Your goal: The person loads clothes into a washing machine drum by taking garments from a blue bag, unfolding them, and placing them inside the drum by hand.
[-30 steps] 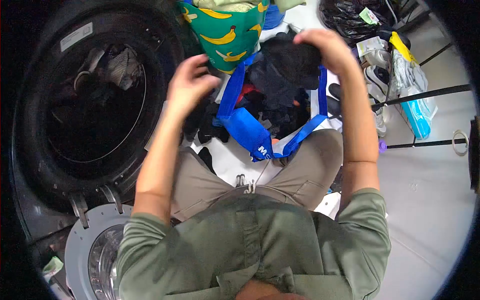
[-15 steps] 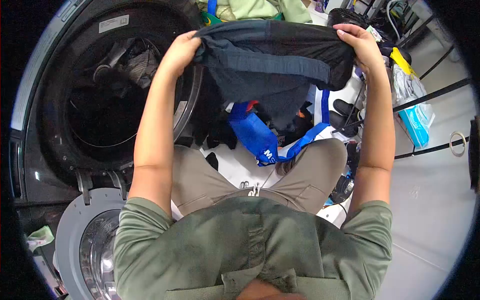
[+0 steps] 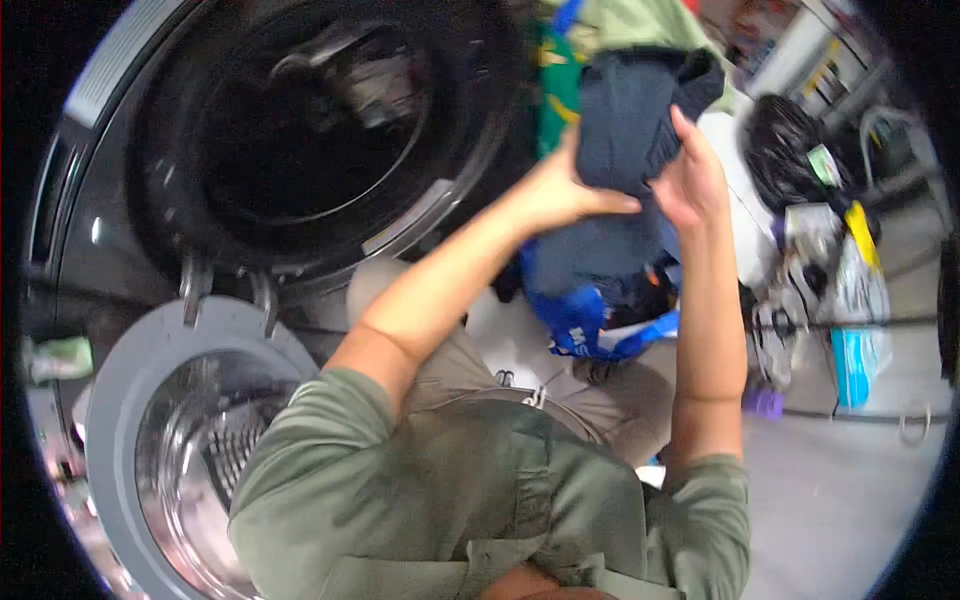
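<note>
Dark navy garment (image 3: 622,130) hangs bunched between two hands above the blue bag (image 3: 572,315); the left hand (image 3: 572,195) grips it, thumb across the front, while the right hand (image 3: 692,180) curls, partly open, against its other edge. Beyond stands a green-and-yellow bag (image 3: 553,100); the washing machine (image 3: 155,200), door (image 3: 112,430) open, is at the left.

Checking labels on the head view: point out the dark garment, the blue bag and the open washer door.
Garment (image 3: 625,125): head view, on its upper folded part.
Blue bag (image 3: 572,318): head view, on its near side.
Door (image 3: 118,435): head view, on its grey rim.
</note>
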Tool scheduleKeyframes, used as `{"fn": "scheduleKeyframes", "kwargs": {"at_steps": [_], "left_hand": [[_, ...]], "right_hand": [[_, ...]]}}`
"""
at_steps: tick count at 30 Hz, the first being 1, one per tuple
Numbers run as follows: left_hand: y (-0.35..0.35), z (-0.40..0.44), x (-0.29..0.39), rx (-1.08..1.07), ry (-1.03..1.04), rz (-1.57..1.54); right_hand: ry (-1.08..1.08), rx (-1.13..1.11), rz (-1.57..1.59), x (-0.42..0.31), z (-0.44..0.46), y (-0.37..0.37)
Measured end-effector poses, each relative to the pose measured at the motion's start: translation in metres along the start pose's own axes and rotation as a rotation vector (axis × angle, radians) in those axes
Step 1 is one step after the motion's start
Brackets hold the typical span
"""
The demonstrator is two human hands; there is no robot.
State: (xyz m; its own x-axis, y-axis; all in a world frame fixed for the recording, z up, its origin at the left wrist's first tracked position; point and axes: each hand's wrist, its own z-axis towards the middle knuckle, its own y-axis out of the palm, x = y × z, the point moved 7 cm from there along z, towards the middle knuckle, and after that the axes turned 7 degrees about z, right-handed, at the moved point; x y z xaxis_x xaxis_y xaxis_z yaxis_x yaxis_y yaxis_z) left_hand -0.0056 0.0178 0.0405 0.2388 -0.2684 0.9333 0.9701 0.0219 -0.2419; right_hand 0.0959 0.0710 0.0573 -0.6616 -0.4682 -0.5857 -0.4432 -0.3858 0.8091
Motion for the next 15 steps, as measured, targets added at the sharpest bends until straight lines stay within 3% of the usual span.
{"fn": "scheduleKeyframes", "kwargs": {"at_steps": [1, 4, 6, 7, 8, 9, 10, 11, 13, 15], "left_hand": [[0.007, -0.005, -0.019, 0.003, -0.050, -0.176], [-0.030, -0.014, -0.050, 0.074, -0.197, -0.115], [-0.095, -0.027, -0.032, 0.206, -0.439, 0.429], [-0.149, -0.025, -0.081, 0.329, -0.579, 0.638], [-0.184, -0.019, -0.062, 0.228, -0.102, 1.061], [-0.248, -0.040, -0.061, 0.710, -0.332, 0.519], [-0.297, -0.060, -0.074, 1.014, -0.471, 0.200], [-0.336, -0.069, -0.079, 1.184, -0.400, 0.086], [-0.370, -0.086, -0.073, 1.391, -0.315, 0.055], [-0.337, -0.075, -0.072, 1.358, -0.290, 0.136]], "right_hand": [[0.050, -0.010, -0.027, 0.009, 0.004, -0.010], [0.134, 0.008, -0.309, 0.004, 0.000, -0.041], [0.112, 0.102, -0.423, -0.004, -0.008, -0.071], [0.150, 0.102, -0.377, -0.004, -0.012, -0.086], [0.186, 0.115, -0.332, -0.004, -0.021, -0.105], [0.230, 0.170, -0.253, -0.003, -0.025, -0.134], [0.242, 0.227, -0.189, -0.005, -0.030, -0.170], [0.235, 0.322, -0.171, -0.006, -0.033, -0.205], [0.195, 0.678, -0.302, -0.006, -0.045, -0.284], [0.178, 0.952, -0.527, 0.009, -0.051, -0.362]]}}
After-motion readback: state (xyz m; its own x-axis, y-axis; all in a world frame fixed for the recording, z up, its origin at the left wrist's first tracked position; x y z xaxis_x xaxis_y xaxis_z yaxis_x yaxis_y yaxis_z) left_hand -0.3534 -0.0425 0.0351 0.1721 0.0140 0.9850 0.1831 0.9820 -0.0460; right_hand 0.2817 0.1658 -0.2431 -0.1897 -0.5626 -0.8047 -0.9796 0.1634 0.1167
